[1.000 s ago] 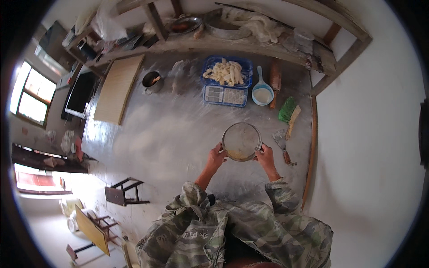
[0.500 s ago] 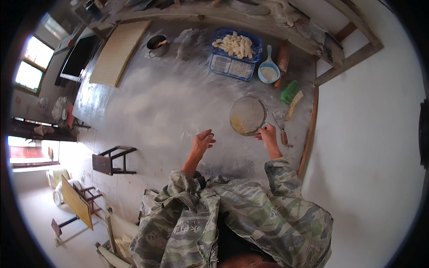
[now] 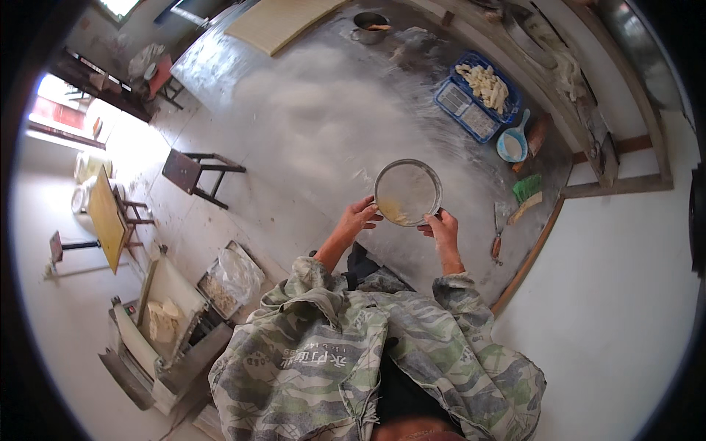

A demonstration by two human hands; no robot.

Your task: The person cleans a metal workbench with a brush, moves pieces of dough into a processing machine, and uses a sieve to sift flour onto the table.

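Observation:
My right hand (image 3: pixel 443 229) grips the lower right rim of a round metal sieve (image 3: pixel 409 184), its thumb over the edge. Pale flour lies in the sieve, with a yellowish patch at the lower left. Beside the sieve's lower left rim is my left hand (image 3: pixel 357 219), its fingers stretched out and apart; whether they touch the rim is hard to see. The sieve is over the near part of a grey table (image 3: pixel 294 173) dusted with white flour.
A blue basket (image 3: pixel 446 95) holds pale dough pieces. Near it are a light-blue scoop (image 3: pixel 512 145), a rolling pin (image 3: pixel 539 136), a green brush (image 3: pixel 526 189) and a scraper (image 3: pixel 497 242). A dark pot (image 3: pixel 370 34) and a board (image 3: pixel 283 22) stand farther off. A stool (image 3: pixel 198 174) and a machine (image 3: pixel 176 331) are left.
My left hand has come up to the sieve's left rim. My right hand keeps its hold. The view has turned, showing more of the floor and machine at left.

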